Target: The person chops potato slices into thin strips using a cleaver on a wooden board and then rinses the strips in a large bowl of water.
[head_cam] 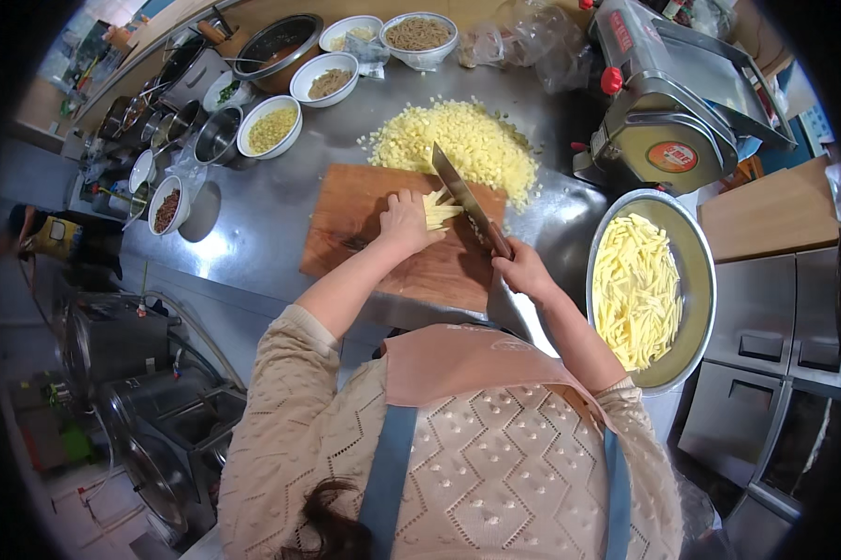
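Observation:
On a wooden cutting board [343, 224], my left hand [403, 222] presses down on a bunch of pale yellow potato-like sticks [440, 210]. My right hand [524, 268] grips the wooden handle of a cleaver [460, 187], whose blade stands just right of the stick ends, with small bits beside it. Beyond the board, partly over its far edge, lies a large heap of small pale yellow dice [455, 136]. At the right, a big oval-looking metal basin [700, 280] holds many more cut sticks [634, 294].
Bowls of diced food [270, 127], shredded food [329, 82] and noodles [418, 33] line the far left. A metal machine [662, 133] stands at the far right, near plastic bags [532, 42]. Pots and a reddish-brown food bowl [168, 206] are left. Another person [56, 234] stands beyond.

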### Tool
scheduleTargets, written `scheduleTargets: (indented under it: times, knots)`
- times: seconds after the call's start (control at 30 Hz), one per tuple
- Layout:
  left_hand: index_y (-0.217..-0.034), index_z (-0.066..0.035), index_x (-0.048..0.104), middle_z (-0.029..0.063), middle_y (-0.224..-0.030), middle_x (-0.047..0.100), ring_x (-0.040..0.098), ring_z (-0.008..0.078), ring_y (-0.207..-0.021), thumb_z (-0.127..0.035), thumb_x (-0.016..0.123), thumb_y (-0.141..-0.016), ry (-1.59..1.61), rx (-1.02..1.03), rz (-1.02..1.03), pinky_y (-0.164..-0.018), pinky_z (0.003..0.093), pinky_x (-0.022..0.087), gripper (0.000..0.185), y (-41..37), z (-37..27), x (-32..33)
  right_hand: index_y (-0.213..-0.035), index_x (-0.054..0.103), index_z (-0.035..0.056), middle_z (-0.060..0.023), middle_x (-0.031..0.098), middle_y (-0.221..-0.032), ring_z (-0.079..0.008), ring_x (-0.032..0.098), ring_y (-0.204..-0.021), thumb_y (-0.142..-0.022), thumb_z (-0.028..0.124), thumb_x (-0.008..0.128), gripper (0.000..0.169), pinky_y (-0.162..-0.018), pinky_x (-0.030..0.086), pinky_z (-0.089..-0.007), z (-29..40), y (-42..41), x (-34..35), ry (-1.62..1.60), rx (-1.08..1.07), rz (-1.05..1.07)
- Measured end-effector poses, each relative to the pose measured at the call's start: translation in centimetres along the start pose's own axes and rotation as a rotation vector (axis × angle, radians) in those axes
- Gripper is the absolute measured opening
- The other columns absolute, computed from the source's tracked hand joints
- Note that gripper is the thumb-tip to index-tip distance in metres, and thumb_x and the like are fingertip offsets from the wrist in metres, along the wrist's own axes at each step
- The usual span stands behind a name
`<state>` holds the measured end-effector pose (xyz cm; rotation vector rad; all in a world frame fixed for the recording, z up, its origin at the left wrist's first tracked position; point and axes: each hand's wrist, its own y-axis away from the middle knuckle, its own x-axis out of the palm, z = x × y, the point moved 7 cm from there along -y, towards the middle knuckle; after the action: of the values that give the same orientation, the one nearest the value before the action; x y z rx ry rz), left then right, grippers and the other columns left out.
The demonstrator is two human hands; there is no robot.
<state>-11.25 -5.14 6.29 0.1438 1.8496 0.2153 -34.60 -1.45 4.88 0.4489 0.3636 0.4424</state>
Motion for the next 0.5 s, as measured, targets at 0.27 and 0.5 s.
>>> scheduleTargets:
  times: [0.27,0.5]
  knots:
    - [-0.119,-0.006,0.063,0.0171,-0.125,0.06,0.058,0.0335,-0.117,-0.048,0.074,-0.081,0.211,0.108,-0.022,-0.096,0.0461,0.048,0.057,-3.0,3.3,-2.5,-0.1,0.059,0.0036,-0.0063,0.058,-0.075,-0.0154,0.055,-0.061,-0.086,0.016,0.061,0.019,-0.054,0.045,-0.0323,0.5,0.4,1.0,0.155,-0.122,-0.085]
    - [-0.1,-0.003,0.07,0.0153,-0.103,0.068,0.061,0.0372,-0.105,-0.007,0.066,-0.084,0.143,0.369,-0.314,-0.089,0.048,0.051,0.017,-10.7,3.8,-2.7,-0.1,0.058,0.0047,-0.005,0.057,-0.072,-0.0145,0.055,-0.055,-0.085,0.018,0.06,0.02,-0.049,0.045,-0.0312,0.5,0.9,0.9,-0.028,0.07,0.012]
